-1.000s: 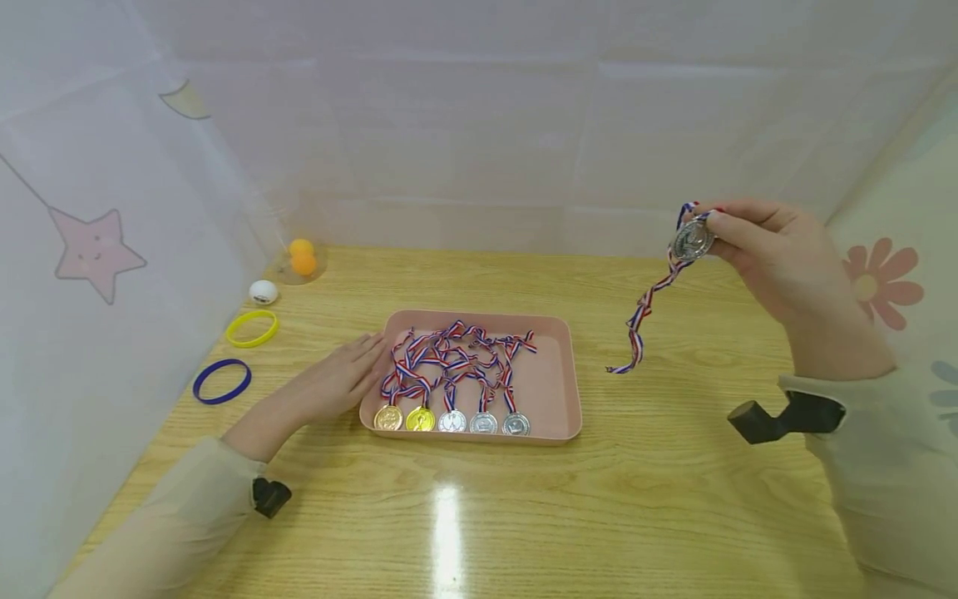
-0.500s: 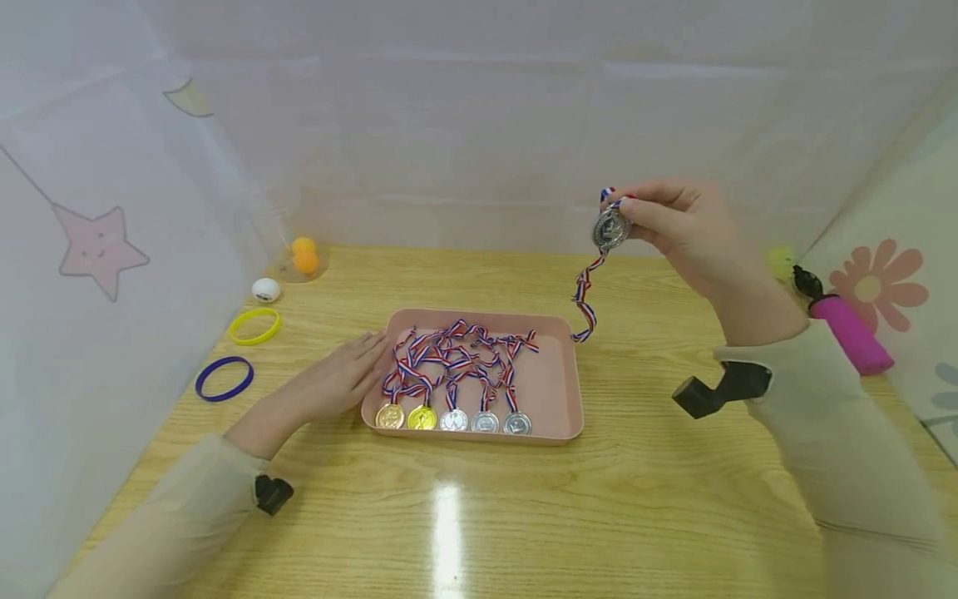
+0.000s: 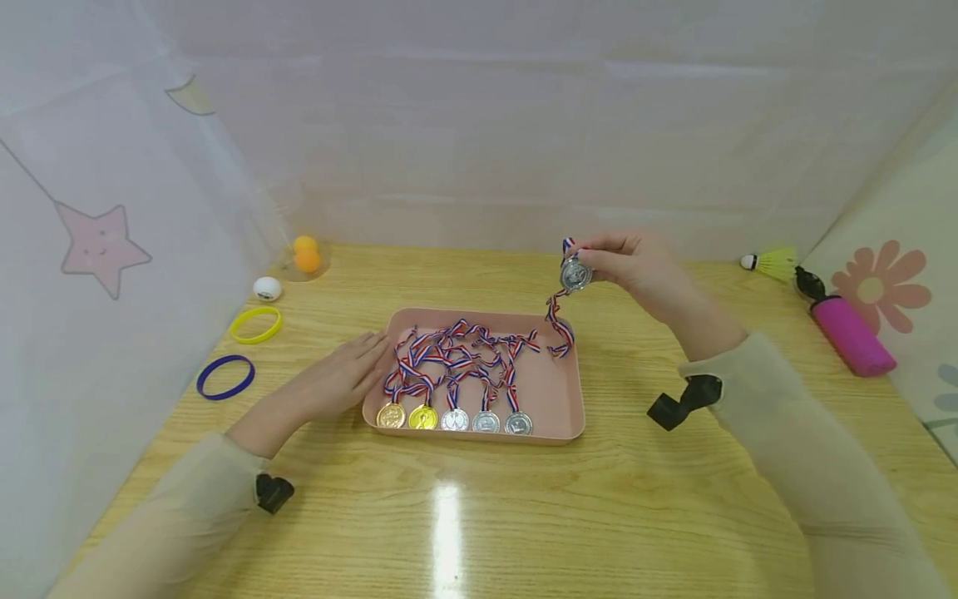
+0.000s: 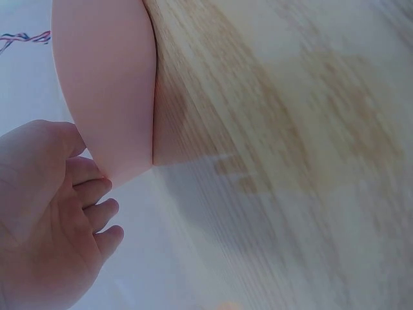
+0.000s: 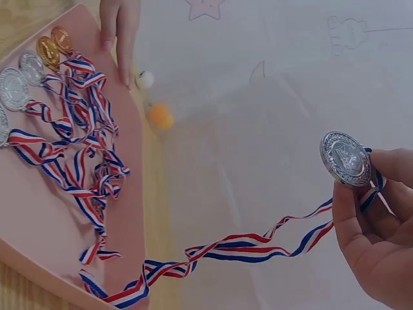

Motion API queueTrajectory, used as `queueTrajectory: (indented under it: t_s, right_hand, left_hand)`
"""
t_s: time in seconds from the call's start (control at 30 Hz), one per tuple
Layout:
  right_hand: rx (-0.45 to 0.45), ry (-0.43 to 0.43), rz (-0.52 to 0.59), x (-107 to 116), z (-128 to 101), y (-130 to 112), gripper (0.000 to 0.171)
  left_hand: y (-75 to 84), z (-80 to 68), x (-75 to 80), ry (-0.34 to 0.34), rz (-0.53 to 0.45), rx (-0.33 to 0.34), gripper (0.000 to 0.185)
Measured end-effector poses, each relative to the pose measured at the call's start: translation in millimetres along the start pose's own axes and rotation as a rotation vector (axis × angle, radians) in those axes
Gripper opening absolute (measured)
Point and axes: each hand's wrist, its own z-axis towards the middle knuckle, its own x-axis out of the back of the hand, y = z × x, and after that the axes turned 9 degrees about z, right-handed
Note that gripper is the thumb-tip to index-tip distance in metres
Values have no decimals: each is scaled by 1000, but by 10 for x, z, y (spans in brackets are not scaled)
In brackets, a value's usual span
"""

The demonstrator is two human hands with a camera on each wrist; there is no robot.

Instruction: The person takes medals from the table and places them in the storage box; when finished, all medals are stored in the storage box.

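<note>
My right hand (image 3: 636, 274) pinches a silver medal (image 3: 575, 274) by the top of its ribbon, above the far right corner of a pink tray (image 3: 557, 399). The red, white and blue ribbon (image 5: 251, 248) hangs down, its tail over the tray's right end. Against the tray's left wall rests my left hand (image 3: 337, 378), fingers extended; the left wrist view has the fingertips touching the wall. Inside the tray lie several medals in a row along the near side, a gold one (image 3: 422, 417) and a silver one (image 3: 518, 423) among them, their ribbons tangled behind.
On the left lie a blue wristband (image 3: 225, 378), a yellow wristband (image 3: 255, 325), a white ball (image 3: 266, 289) and orange balls (image 3: 306, 254). To the right are a yellow shuttlecock (image 3: 774, 263) and a pink hand pump (image 3: 853, 337). Draped sheets wall the table's back and sides.
My right hand has carried the silver medal leftward from the table's right side and lowered it near the tray. The shuttlecock and pump have come into view. My left hand has stayed put.
</note>
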Motion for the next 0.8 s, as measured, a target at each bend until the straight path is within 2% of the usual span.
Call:
queueTrajectory:
  t_s: [0.17,0.33,0.5,0.67,0.8]
  right_hand:
    - [-91,-21,-159,-24,-68,160,12]
    - [-171,-35,-297,-28,-125,348,24]
    - [-233,-68,-398,-34,-178,543,27]
    - [-261,-141,-459,-77,-245,734,24]
    - [-244,-227,-522,-110,-291,892,15]
  left_hand:
    - [-1,-3,0,-6,4,9,49]
    - [-4,-13,5,-9,1,18,49]
    - [-7,-15,3,-5,0,14,49]
    - [-9,-13,4,-1,-4,8,49]
    - [-4,-14,8,-2,-3,3,49]
